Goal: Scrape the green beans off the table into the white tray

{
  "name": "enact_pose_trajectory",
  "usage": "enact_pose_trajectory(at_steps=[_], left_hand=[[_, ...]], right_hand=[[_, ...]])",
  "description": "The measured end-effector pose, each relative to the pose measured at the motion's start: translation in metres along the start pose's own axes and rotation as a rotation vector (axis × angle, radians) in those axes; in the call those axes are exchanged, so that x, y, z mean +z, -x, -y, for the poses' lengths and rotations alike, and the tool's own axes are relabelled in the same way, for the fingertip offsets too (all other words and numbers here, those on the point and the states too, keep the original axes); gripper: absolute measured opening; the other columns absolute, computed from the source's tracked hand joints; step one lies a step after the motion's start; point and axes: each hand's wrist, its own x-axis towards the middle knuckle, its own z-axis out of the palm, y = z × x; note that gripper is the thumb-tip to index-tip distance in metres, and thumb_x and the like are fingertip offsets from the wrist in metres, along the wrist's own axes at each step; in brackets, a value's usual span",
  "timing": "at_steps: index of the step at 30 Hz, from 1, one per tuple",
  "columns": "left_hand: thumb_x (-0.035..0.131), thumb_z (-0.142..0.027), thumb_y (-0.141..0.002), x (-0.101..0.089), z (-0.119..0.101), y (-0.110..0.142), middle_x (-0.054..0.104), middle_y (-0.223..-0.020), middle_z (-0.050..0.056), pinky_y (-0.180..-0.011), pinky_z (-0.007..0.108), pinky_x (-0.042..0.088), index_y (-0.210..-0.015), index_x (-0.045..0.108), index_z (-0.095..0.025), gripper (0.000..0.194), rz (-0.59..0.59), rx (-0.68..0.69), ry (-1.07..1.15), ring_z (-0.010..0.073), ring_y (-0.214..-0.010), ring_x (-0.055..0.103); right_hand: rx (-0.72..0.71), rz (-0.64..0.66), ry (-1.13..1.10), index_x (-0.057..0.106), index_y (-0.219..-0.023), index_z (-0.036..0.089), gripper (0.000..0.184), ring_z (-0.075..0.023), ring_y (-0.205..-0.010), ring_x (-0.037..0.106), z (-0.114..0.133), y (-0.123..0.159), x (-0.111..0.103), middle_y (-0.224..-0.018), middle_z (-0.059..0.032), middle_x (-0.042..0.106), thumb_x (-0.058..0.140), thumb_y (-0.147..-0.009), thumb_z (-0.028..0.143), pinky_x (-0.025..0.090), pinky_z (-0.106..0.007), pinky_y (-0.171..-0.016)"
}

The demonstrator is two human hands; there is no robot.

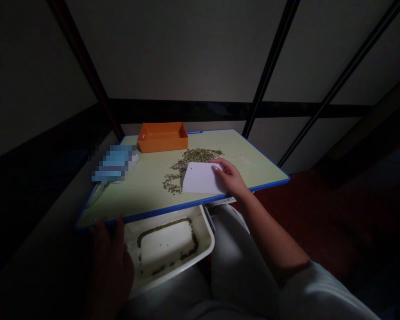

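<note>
In my right hand (231, 175) is a flat white scraper (202, 178), pinched at its right end with the thumb on top. Its lower edge rests on the tabletop, close to the blue front edge. Small green beans, like mung beans (203, 155), lie scattered behind the scraper and to its left. My left hand (111, 253), in shadow, closes on the left end of a white basin (208, 242), below the table's front edge. More of the beans line the basin's bottom along its edges.
An orange open box (163, 138) stands at the back left of the pale green table (136, 195). A blurred-out blue item (115, 163) with a cable lies at the left edge. Behind the table rises a panelled wall (186, 53). My legs (233, 253) are beneath.
</note>
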Motion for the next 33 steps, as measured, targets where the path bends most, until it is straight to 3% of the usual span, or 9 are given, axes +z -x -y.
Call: enact_pose_trajectory(at_steps=[6,14,17,21,33], left_hand=[[0.039,-0.018,-0.084,0.001,-0.001,0.000,-0.008,-0.160,0.016,-0.117,0.056,0.022,-0.147,0.009,-0.021,0.071,-0.028,0.032,-0.023,0.0343,-0.146,-0.001],[0.040,-0.018,-0.084,0.002,0.000,0.001,-0.012,-0.160,0.011,-0.116,0.056,0.024,-0.147,0.004,-0.026,0.073,-0.024,0.022,-0.039,0.0340,-0.146,0.002],[0.040,-0.018,-0.084,0.001,0.001,0.001,-0.012,-0.160,0.011,-0.116,0.057,0.024,-0.147,0.004,-0.026,0.074,-0.018,0.027,-0.035,0.0341,-0.147,0.000],[0.040,-0.017,-0.083,0.000,-0.004,0.000,-0.009,-0.161,0.013,-0.117,0.056,0.025,-0.147,0.004,-0.026,0.074,-0.038,0.026,-0.026,0.0338,-0.147,0.003],[0.040,-0.015,-0.084,-0.001,-0.010,0.000,-0.003,-0.160,0.017,-0.115,0.058,0.026,-0.147,0.007,-0.024,0.072,-0.053,0.001,-0.020,0.0350,-0.147,0.004]], right_hand=[[-0.063,-0.101,-0.013,0.067,-0.098,0.022,0.025,-0.0215,-0.093,0.061,0.002,0.005,0.000,-0.101,-0.0050,0.069,0.062,-0.080,0.039,0.047,-0.035,-0.084],[-0.215,-0.306,0.182,0.064,-0.106,0.021,0.023,-0.0197,-0.102,0.063,0.025,0.057,0.021,-0.107,-0.0066,0.069,0.052,-0.090,0.032,0.048,-0.033,-0.090],[-0.219,-0.305,0.211,0.063,-0.111,0.022,0.025,-0.0191,-0.106,0.062,0.029,0.067,0.028,-0.111,-0.0064,0.068,0.050,-0.091,0.028,0.048,-0.033,-0.092],[-0.199,-0.273,0.212,0.065,-0.105,0.021,0.023,-0.0187,-0.103,0.064,0.027,0.066,0.032,-0.106,-0.0061,0.070,0.048,-0.090,0.023,0.049,-0.033,-0.090],[-0.139,-0.356,0.207,0.067,-0.103,0.020,0.023,-0.0193,-0.102,0.064,0.025,0.063,0.022,-0.107,-0.0073,0.071,0.051,-0.087,0.024,0.048,-0.036,-0.093]])
